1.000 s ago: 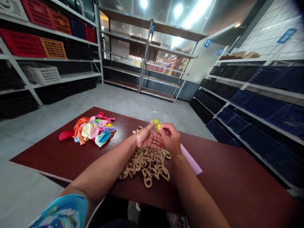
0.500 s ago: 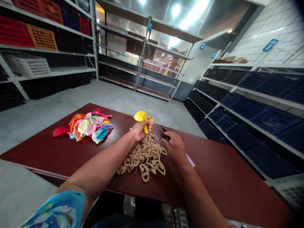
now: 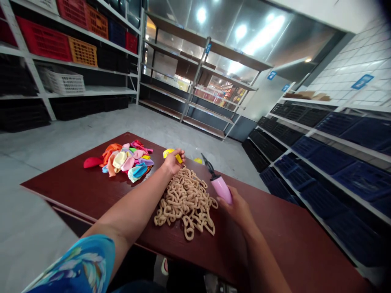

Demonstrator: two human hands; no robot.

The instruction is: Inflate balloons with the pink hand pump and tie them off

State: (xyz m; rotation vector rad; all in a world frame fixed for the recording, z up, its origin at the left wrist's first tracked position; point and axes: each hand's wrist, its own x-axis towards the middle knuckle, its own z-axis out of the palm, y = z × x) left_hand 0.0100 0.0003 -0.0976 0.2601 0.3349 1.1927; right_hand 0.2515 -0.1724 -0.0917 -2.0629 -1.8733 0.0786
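My left hand (image 3: 174, 162) is closed on a limp yellow balloon (image 3: 168, 152), held just above the table behind a heap of tan, thick ring-like loops (image 3: 186, 195). The loops look like a linked chain, but I cannot tell the material. My right hand (image 3: 240, 205) grips the pink barrel of a balloon hand pump (image 3: 222, 189), whose black nozzle slants up and away to the left. A second small yellow item (image 3: 198, 160) shows at the table's far edge between the two hands; its kind is unclear. Left of my left hand lies a pile of multicoloured deflated balloons (image 3: 125, 160).
Everything lies on a dark red-brown table (image 3: 275, 228). Shelves with red and orange crates (image 3: 82, 51) stand at the left. Racks with dark blue crates (image 3: 317, 150) line the right. A metal shelf unit (image 3: 195, 77) is at the back, beyond grey floor.
My left hand with the yellow balloon has drawn left, away from the small yellow item. The pump has turned in my right hand, so its pink barrel now shows. The view has shifted slightly.
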